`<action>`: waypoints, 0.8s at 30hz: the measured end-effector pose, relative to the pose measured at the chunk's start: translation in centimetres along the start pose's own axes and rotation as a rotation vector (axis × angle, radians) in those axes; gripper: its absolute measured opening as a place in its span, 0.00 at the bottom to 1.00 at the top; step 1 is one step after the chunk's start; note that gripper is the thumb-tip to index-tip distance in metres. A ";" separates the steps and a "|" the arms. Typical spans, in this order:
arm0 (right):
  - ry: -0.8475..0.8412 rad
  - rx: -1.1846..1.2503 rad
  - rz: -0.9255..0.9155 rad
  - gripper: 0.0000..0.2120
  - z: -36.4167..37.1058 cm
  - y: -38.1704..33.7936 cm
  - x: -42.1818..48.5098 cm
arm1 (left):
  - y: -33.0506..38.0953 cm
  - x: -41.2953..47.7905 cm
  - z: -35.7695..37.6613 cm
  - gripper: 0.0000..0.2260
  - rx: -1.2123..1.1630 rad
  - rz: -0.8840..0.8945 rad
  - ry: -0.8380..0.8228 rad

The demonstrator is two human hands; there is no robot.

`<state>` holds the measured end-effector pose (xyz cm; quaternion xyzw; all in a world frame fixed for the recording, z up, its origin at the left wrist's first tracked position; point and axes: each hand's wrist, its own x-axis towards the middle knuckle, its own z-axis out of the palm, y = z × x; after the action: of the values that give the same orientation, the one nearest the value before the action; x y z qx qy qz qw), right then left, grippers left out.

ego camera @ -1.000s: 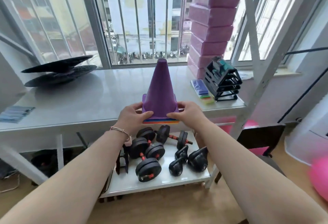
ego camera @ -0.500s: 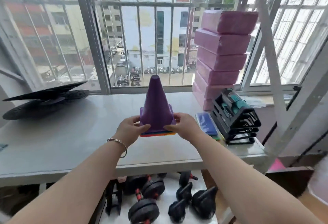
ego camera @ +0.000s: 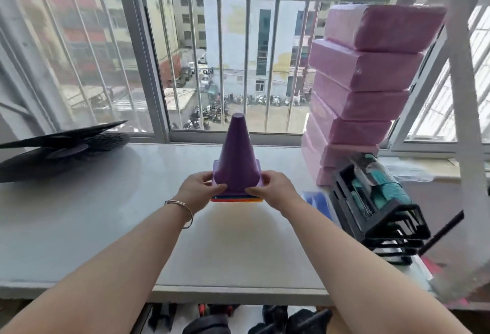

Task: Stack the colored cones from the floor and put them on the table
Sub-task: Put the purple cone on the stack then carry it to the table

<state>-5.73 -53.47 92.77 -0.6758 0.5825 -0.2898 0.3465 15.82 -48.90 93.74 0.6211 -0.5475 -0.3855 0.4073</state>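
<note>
Cones (ego camera: 236, 164), nested in one upright stack with purple on top (blue, yellow and red base edges show beneath), sit at frame centre over the grey table (ego camera: 106, 217). Left hand (ego camera: 199, 191) and right hand (ego camera: 273, 191) both grip the stack's base. Pink blocks (ego camera: 363, 90) stand at right.

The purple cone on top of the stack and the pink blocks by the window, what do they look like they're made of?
The purple cone looks like moulded plastic: smooth, uniformly coloured, with a soft sheen and a thin square base. Both hands hold it at the base. The pink blocks look like foam, probably shrink-wrapped: soft rounded edges and glossy wrinkled highlights on their faces. Neither can be confirmed by sight alone.
</note>
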 end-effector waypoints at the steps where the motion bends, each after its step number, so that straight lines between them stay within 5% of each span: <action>1: -0.004 0.006 0.014 0.20 0.2 0.2 0.6 | -0.2 0.7 0.1 0.13 0.009 -0.004 -0.002; 24: 0.000 0.010 0.142 0.22 2.8 1.4 14.0 | -3.8 17.0 -0.8 0.15 0.265 -0.028 -0.096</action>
<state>-2.18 -67.07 89.80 -0.6309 0.6276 -0.2675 0.3696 19.75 -65.42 89.95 0.6580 -0.6037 -0.3447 0.2894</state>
